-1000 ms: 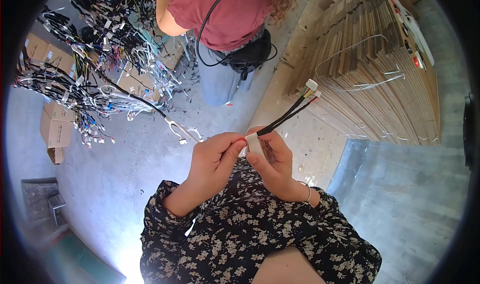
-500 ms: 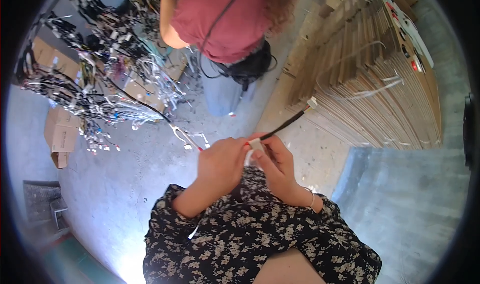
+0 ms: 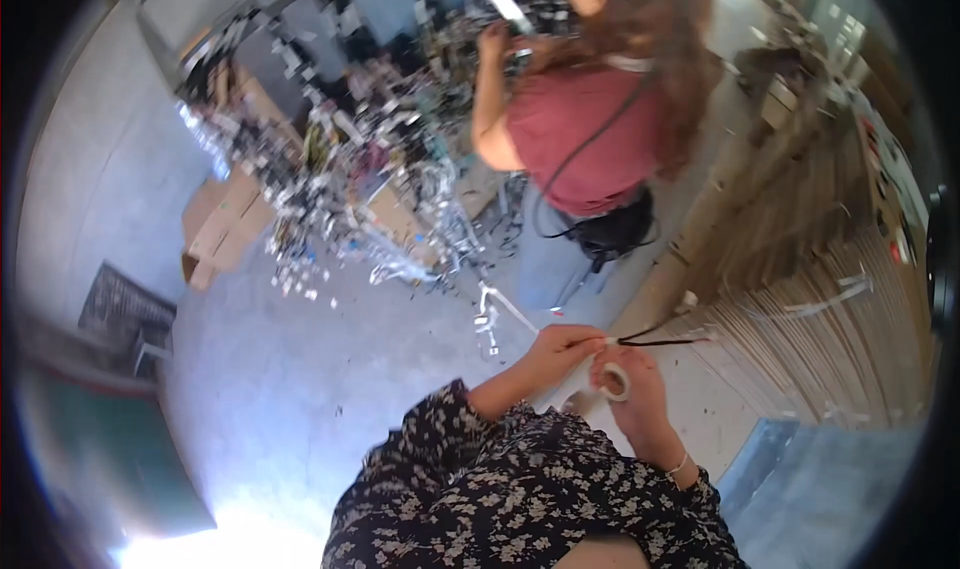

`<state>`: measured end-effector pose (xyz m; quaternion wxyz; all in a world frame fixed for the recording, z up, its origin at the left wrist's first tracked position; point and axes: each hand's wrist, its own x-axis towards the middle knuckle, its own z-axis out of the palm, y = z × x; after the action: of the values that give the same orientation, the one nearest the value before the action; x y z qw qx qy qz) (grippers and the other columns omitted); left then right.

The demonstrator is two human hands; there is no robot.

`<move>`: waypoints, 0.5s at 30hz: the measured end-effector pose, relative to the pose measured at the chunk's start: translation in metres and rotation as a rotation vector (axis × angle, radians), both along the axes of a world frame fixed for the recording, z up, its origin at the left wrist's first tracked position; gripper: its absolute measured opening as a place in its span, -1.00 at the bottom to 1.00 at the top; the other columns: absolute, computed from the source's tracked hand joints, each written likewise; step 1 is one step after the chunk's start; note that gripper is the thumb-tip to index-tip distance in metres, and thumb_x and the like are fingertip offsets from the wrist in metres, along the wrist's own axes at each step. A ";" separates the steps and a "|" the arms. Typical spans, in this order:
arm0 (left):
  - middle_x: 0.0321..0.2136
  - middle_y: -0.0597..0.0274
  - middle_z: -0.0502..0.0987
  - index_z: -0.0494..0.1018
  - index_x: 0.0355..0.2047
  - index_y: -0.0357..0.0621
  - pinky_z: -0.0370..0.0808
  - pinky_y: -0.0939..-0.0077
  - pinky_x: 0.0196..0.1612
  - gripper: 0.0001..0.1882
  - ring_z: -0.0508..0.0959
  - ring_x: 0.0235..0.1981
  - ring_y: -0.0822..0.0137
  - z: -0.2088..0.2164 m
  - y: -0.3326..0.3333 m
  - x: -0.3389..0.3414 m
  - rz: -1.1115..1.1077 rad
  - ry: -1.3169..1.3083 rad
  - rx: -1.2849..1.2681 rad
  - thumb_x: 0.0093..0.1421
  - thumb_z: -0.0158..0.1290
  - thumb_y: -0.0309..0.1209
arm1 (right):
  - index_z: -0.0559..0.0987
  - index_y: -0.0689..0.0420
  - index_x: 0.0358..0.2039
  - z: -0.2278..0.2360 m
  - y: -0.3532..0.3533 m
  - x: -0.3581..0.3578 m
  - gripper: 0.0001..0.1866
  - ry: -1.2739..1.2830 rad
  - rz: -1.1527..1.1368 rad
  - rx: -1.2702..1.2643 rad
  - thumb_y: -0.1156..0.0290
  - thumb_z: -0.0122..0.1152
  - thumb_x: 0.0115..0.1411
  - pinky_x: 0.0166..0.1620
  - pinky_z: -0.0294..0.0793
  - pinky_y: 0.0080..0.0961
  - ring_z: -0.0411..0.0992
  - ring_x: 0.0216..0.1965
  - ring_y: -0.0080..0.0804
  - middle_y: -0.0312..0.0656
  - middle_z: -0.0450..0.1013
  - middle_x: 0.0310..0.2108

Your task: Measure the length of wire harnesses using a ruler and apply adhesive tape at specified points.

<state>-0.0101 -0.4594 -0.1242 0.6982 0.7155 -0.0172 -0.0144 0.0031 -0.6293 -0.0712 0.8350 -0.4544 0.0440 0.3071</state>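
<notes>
My left hand [image 3: 562, 357] pinches a wire harness [image 3: 660, 343] at a pale wrapped spot. Dark wire branches run out to the right of my fingers, tipped with small connectors. On the other side, a white length of the harness trails up and left to white connectors [image 3: 487, 321]. Close below, the fingers of my right hand [image 3: 640, 397] are closed on a roll of white tape [image 3: 616, 381], its round core facing up. Motion blur hides whether any tape still links the roll to the harness.
Many wire harnesses [image 3: 350, 169] hang in a tangled mass at the far left. A co-worker in a red shirt [image 3: 600, 134] stands beside them. Flat cardboard sheets [image 3: 810, 319] are stacked at right. A cardboard box [image 3: 225, 219] and a dark crate [image 3: 128, 304] are at left.
The view has swung left, so the surroundings appear farther right and lower. My right hand has turned and dropped slightly from the harness, and the tape roll now shows clearly in it.
</notes>
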 end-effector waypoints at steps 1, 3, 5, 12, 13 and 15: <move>-0.24 0.21 0.65 0.57 -0.16 -0.27 0.50 0.54 -0.13 -0.78 0.56 -0.25 0.50 -0.026 -0.007 0.005 0.066 -0.002 -0.166 0.23 0.13 -0.42 | 0.52 0.25 -0.45 0.012 -0.001 -0.007 -0.77 -0.157 -0.034 -0.121 0.39 0.09 0.30 -0.25 0.46 -0.46 0.47 -0.37 -0.33 -0.11 0.51 -0.39; -0.33 0.19 0.65 0.59 -0.23 -0.28 0.51 0.41 -0.17 -0.78 0.58 -0.29 0.38 -0.159 0.038 -0.014 0.330 0.064 0.144 0.25 0.03 -0.41 | 0.53 0.23 -0.43 0.090 0.000 -0.019 -0.75 -0.768 0.372 0.381 0.33 0.11 0.33 -0.19 0.47 -0.41 0.48 -0.32 -0.35 -0.12 0.51 -0.38; -0.36 0.02 0.63 0.59 -0.29 -0.30 0.51 0.33 -0.23 -0.74 0.60 -0.36 0.24 -0.186 0.056 -0.039 0.350 0.039 0.472 0.25 0.03 -0.34 | 0.55 0.22 -0.41 0.133 -0.035 0.000 -0.73 -0.838 0.495 0.417 0.27 0.15 0.33 -0.19 0.47 -0.36 0.48 -0.31 -0.40 -0.14 0.52 -0.36; -0.31 -0.04 0.63 0.60 -0.24 -0.28 0.48 0.38 -0.11 -0.72 0.62 -0.24 0.10 -0.123 -0.009 -0.019 0.098 0.107 0.534 0.26 0.09 -0.29 | 0.36 0.10 -0.18 0.002 -0.245 0.131 -0.81 -0.226 -0.372 -0.630 0.32 0.11 0.30 -0.48 0.46 -0.53 0.51 -0.46 -0.45 -0.25 0.46 -0.44; -0.31 -0.03 0.63 0.61 -0.25 -0.27 0.50 0.39 -0.13 -0.74 0.62 -0.26 0.13 -0.138 -0.005 -0.022 0.110 0.095 0.544 0.24 0.12 -0.29 | 0.36 0.11 -0.20 0.012 -0.272 0.150 -0.80 -0.359 -0.427 -0.539 0.27 0.07 0.32 -0.48 0.45 -0.53 0.50 -0.47 -0.45 -0.25 0.45 -0.45; -0.32 -0.02 0.63 0.61 -0.27 -0.27 0.51 0.39 -0.15 -0.74 0.62 -0.28 0.16 -0.127 -0.011 -0.017 0.094 0.167 0.500 0.22 0.14 -0.30 | 0.39 0.10 -0.25 0.027 -0.309 0.176 -0.75 -0.524 -0.441 -0.485 0.17 0.05 0.32 -0.49 0.40 -0.52 0.46 -0.49 -0.45 -0.25 0.41 -0.47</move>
<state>-0.0273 -0.4699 -0.2513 0.4987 0.8622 0.0778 -0.0446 0.1789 -0.9387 -0.0445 0.7327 -0.6802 -0.0028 -0.0244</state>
